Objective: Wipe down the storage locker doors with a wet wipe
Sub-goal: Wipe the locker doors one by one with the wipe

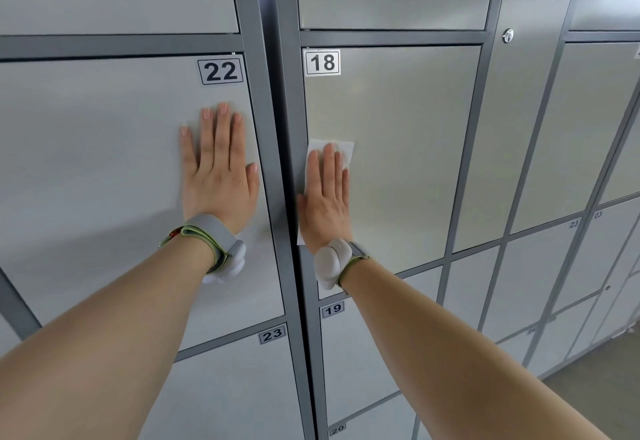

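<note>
The right hand, fingers straight, pressed the wet wipe beneath it onto door 18; the left hand lay flat on door 22.

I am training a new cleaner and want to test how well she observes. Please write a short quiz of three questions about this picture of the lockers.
1. True or false: the right hand presses the wet wipe flat against door 18.
2. Which door does the left hand rest on? A) door 22 B) door 20 C) door 23
3. Fill in the number: the door directly below door 18 is door ___.

Key
1: true
2: A
3: door 19
</note>
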Tool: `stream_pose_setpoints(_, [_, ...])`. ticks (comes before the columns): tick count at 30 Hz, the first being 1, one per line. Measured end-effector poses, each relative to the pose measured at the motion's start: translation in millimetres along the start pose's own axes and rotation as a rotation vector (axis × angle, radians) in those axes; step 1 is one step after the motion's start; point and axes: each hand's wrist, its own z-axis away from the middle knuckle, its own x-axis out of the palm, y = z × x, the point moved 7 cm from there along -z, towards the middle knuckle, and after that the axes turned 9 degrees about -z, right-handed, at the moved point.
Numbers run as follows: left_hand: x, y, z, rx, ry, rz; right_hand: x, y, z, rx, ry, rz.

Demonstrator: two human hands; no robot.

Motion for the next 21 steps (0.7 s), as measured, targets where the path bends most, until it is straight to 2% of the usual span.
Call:
stream_pose_setpoints(5, [0.1, 1.7, 0.8, 0.002, 0.002, 0.010, 4.3, 8.5, 10.1, -0.034, -0.059, 0.018])
stream_pose_setpoints(13, [-0.4, 0.7, 0.0, -0.002, -0.025, 0.012, 11.4, 48.5, 66.1, 0.134, -0.190, 0.048])
stream_pose_setpoints(16, [-0.1, 0.8, 0.0, 0.000, -0.029, 0.015, 5.2, 40.2, 50.4, 0.150, -0.172, -0.005])
stream_pose_setpoints(21, [-3.2, 1.3, -0.3, 0.004, -0.038, 0.027, -7.0, 26.7, 19.7, 0.075, -0.158, -0.041])
